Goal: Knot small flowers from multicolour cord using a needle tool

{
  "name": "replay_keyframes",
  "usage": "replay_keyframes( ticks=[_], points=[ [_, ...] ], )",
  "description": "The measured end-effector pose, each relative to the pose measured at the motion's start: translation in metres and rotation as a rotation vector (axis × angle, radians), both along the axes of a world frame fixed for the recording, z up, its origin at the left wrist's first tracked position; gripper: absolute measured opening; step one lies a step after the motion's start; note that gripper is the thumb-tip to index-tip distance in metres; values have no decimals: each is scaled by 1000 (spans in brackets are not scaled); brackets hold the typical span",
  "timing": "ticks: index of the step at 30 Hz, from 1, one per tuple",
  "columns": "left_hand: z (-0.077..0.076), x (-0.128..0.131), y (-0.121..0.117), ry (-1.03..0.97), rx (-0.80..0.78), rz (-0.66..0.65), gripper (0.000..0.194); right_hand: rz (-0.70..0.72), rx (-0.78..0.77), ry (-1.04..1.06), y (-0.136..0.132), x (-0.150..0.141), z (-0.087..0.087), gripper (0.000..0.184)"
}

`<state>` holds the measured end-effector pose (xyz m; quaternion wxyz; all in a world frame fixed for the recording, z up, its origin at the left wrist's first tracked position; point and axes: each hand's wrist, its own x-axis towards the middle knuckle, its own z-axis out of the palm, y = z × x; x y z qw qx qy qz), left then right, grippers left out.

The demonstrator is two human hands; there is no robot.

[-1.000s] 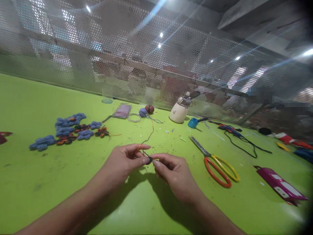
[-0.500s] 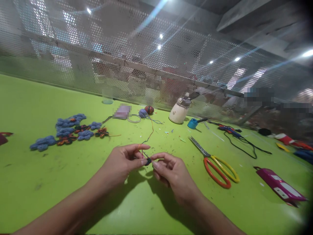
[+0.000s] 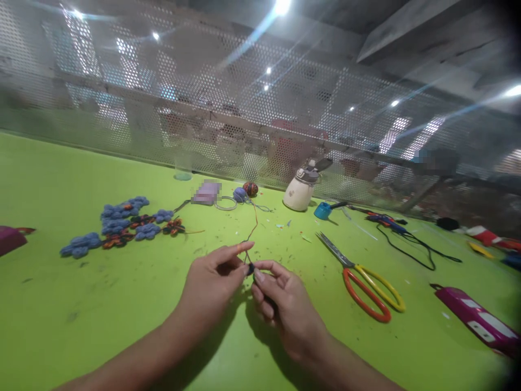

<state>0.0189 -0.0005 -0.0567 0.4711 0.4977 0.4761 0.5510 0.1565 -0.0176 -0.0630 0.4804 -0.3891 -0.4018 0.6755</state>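
Note:
My left hand (image 3: 214, 282) and my right hand (image 3: 280, 307) meet low over the green table (image 3: 101, 304), fingertips pinched together on a tiny dark crochet piece (image 3: 250, 267). An orange-and-dark yarn strand (image 3: 254, 220) loops over my left index finger and runs back to two small yarn balls, a blue one (image 3: 239, 194) and a red-and-dark one (image 3: 251, 188). My right hand's other fingers are curled; whether it holds a hook I cannot make out.
Finished blue and orange crochet flowers (image 3: 122, 222) lie at the left. Orange-and-yellow scissors (image 3: 362, 277) lie to the right, a magenta case (image 3: 476, 320) further right. A white jug (image 3: 302, 187), blue cup (image 3: 323, 210) and black cord (image 3: 411, 241) stand near the perforated metal screen (image 3: 244, 114).
Both hands have stayed pinched on the small piece and drawn slightly closer together; my left index finger has straightened. The view has shifted a little downward and to the right.

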Motion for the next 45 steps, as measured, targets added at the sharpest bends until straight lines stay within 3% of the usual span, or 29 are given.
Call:
replay_keyframes(
  ticks=[4, 10, 21, 28, 32, 37, 45],
  points=[
    [10, -1, -1, -319, -199, -87, 43, -41, 83, 30, -2, -2, -2, 23],
    [22, -5, -4, -474, -339, -183, 40, -118, 288, -165, -3, 1, 1, 22],
    [21, -11, -3, -320, -187, -103, 38, -169, 455, -449, -1, 14, 6, 13],
    [20, -17, 0, -282, -181, -133, 37, -230, 796, -762, 0, 25, 13, 9],
    [23, -16, -3, -288, -201, -111, 35, -232, 933, -837, 0, 31, 18, 10],
    [21, -18, -2, -273, -241, -138, 35, -209, 971, -870, 0, 35, 23, 12],
    [17, -23, 0, -284, -253, -186, 34, -164, 851, -883, -2, 34, 26, 9]
  ],
)
